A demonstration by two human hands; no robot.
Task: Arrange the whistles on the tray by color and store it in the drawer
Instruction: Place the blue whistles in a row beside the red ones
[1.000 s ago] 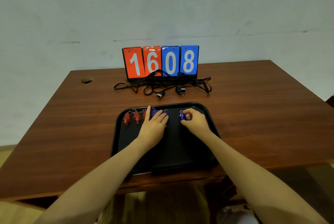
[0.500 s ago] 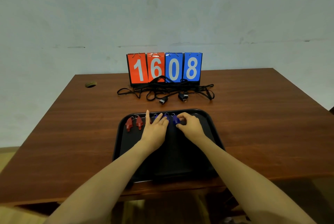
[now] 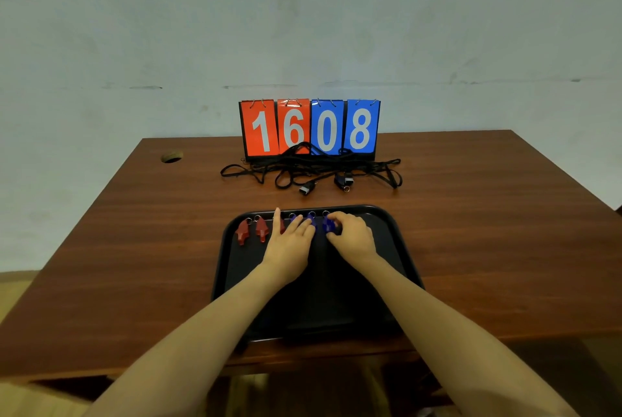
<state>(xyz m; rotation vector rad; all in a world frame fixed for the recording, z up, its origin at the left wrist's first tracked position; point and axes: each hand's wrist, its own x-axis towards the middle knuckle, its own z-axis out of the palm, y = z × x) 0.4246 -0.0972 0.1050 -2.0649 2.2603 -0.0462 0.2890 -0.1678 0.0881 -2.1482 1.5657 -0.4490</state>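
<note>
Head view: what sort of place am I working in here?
Likely a sports-equipment or games storeroom desk, though that is a guess. A flip scoreboard reading 1608 stands on a wooden table against a bare wall, with black lanyards and coloured whistles on a black tray.

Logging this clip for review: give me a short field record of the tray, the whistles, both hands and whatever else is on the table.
tray: black tray at the table's near edge
red whistles: two in full view at far left, a third partly under the left hand
blue whistles: row right of the red
left hand: flat over the row's middle
right hand: right hand fingers on the rightmost blue whistle
behind tray: black lanyards, scoreboard reading 1608
</note>
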